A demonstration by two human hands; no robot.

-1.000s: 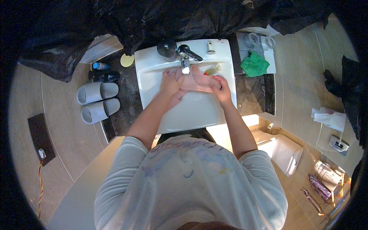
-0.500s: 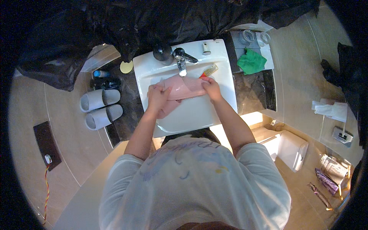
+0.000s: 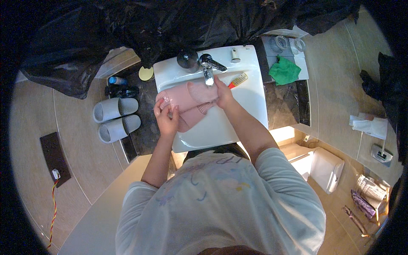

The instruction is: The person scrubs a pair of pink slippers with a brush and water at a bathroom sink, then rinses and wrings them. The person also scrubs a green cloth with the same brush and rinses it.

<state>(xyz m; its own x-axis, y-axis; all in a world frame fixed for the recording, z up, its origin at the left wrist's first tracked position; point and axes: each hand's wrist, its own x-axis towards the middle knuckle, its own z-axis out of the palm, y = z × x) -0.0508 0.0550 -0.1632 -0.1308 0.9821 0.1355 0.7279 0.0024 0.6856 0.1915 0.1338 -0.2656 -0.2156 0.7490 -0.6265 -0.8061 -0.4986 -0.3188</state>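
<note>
I stand at a white sink (image 3: 250, 106) with a chrome tap (image 3: 208, 70). Two pink slippers lie across the basin: the upper pink slipper (image 3: 187, 95) below the tap and a second pink slipper (image 3: 195, 115) under it. My left hand (image 3: 166, 117) grips the upper slipper's left end. At that slipper's right end, just under the tap, rests my right hand (image 3: 223, 95). A small brush with a red and yellow handle (image 3: 239, 79) sticks out from it over the sink rim.
A pair of grey slippers (image 3: 114, 118) sits on the floor at left, beside dark bottles (image 3: 121, 90) and a yellow disc (image 3: 145, 73). A green cloth (image 3: 284, 70) and glass cups (image 3: 284, 41) lie right of the sink. Black plastic sheeting (image 3: 127, 25) hangs behind. A white bin (image 3: 326, 168) stands lower right.
The pink slippers have come up into plain sight across the basin. My left hand has slid left to the slipper's end, and my right hand stays under the tap.
</note>
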